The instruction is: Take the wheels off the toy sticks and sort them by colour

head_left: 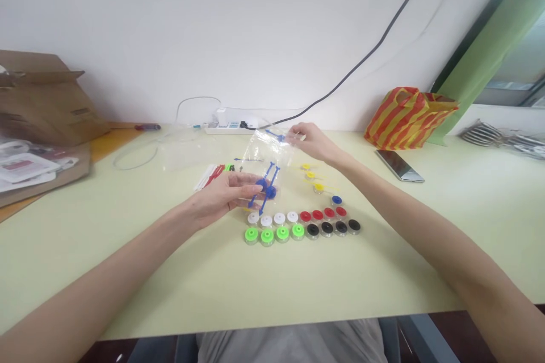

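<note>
My left hand (219, 195) is closed on blue arrow spinners (269, 191), round blue pieces with long arrows, held above the table. A clear plastic bag (266, 150) spans the gap between my hands. Its upper right edge is pinched by my right hand (309, 140); a blue arrow (276, 136) shows at those fingertips, and I cannot tell if it lies inside the bag. In front stand short rows of round pieces on clear bases: white (279, 219), red (317, 215), green (282, 233) and black (327, 229). A lone blue piece (336, 200) sits behind the red ones.
Yellow spinners (318, 188) line up under my right forearm. White and red strips (210, 174) lie behind my left hand. A power strip (230, 127) runs along the wall. A phone (400, 166) and a striped bag (409, 119) are right, a cardboard box (46, 102) left.
</note>
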The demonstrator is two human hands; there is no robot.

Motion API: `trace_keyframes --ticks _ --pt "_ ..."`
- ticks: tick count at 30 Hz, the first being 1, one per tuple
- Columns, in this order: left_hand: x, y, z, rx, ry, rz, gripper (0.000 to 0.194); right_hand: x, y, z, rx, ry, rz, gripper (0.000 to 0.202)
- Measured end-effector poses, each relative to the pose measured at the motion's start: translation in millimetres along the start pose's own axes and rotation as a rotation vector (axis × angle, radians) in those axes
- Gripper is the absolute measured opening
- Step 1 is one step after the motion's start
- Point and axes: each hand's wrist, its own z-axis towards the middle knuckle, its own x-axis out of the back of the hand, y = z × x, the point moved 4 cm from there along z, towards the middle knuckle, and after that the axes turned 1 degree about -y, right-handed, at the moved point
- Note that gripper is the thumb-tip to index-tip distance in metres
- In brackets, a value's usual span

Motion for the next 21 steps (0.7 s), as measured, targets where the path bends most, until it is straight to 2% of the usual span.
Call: trace_keyframes --ticks 2,4,9,12,16,21 --pt "0.9 -2 0 0.030 -0.007 0.035 0.044 17 -6 -1 -0.007 0.006 0.113 0.021" --pt "2.2 -5 0 0.064 0.001 0.064 0.048 31 -14 -4 -0.009 -0.045 0.182 0.025" --pt "2.9 -8 -1 0.129 -0.009 0.125 0.061 67 -44 -18 0.030 -0.126 0.141 0.033" --pt "3.4 -6 0 0.116 -0.027 0.157 0.063 80 -60 -28 0.012 -0.200 0.057 0.031" --pt "5.5 -8 2 0.085 -0.038 0.167 0.060 78 -78 -37 -0.026 -0.300 -0.099 0.025" --pt "2.4 -6 0 0.053 -0.075 0.158 0.055 59 -96 -40 -0.010 -0.334 -0.205 0.030"
